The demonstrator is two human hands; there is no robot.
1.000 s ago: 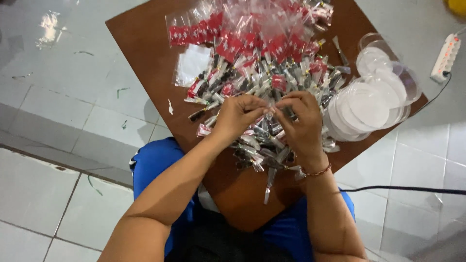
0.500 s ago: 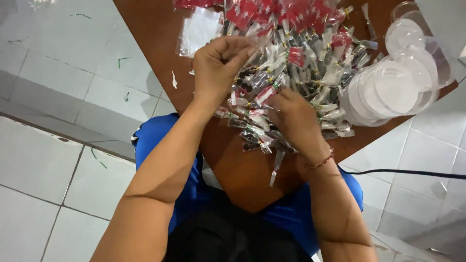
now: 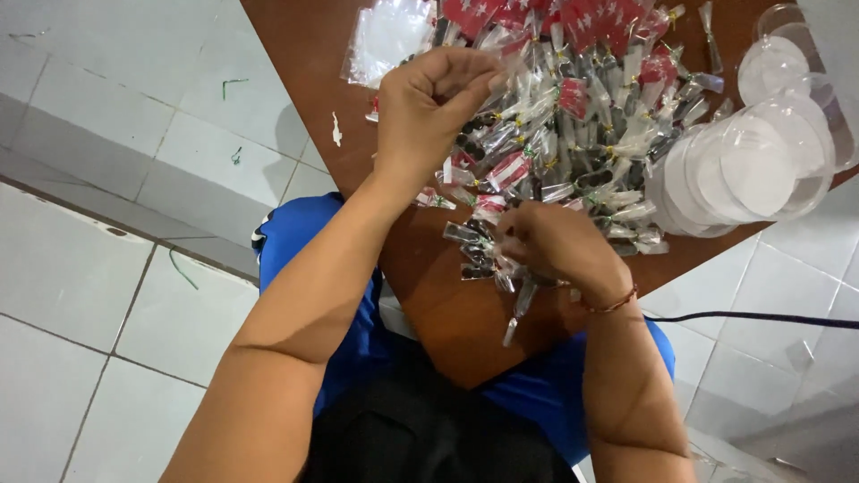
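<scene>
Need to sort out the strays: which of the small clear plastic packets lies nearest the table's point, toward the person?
The long narrow clear packet just below the right hand. It lies alone on the bare brown wooden table, apart from the heap.

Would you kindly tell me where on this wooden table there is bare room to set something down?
The table is bare along its left edge, left of the flat clear bag and the left hand. Another bare patch lies at the near corner, below the right hand. The middle is crowded with small wrapped packets, and the stacked clear lids fill the right side.
</scene>
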